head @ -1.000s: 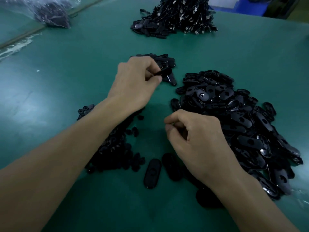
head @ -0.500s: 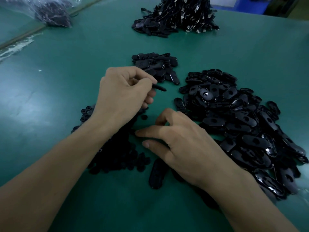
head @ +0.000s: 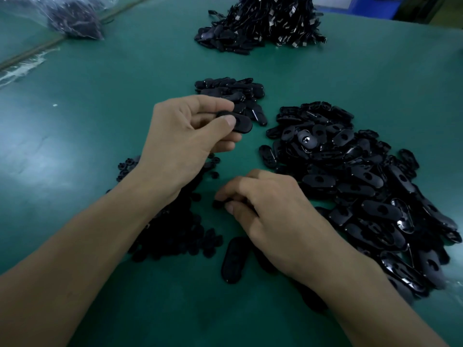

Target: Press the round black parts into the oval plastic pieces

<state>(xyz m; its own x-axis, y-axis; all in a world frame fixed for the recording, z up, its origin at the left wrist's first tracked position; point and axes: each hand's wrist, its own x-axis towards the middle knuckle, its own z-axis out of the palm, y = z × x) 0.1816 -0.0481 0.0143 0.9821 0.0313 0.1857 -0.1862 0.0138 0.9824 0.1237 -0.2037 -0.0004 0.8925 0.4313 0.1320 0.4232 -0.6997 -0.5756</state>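
Oval plastic piece [head: 242, 123]: one, black, raised above mid-bench, pinched flat between thumb and curled fingers of left hand [head: 185, 141]. Round black part [head: 217, 204]: one, small, nipped at the fingertips of right hand [head: 270, 214], remaining fingers curled, low over the bench [head: 100, 121] toward the near edge. Heap of round parts [head: 175, 234]: under the left forearm. Heap of oval pieces [head: 363, 191]: toward the right edge. Lone oval [head: 234, 259]: flat, beside the right wrist. Small stack [head: 233, 92]: beyond the left hand. Large dark heap [head: 265, 23]: far edge. Plastic bag [head: 72, 18]: far left corner.

Left hand [head: 190, 136] pinching an oval piece [head: 241, 122], right hand [head: 270, 216] pinching a round part [head: 218, 204], oval pile [head: 363, 191] at 3 o'clock, round-part heap [head: 175, 234] at 8 o'clock, green tabletop [head: 100, 121].
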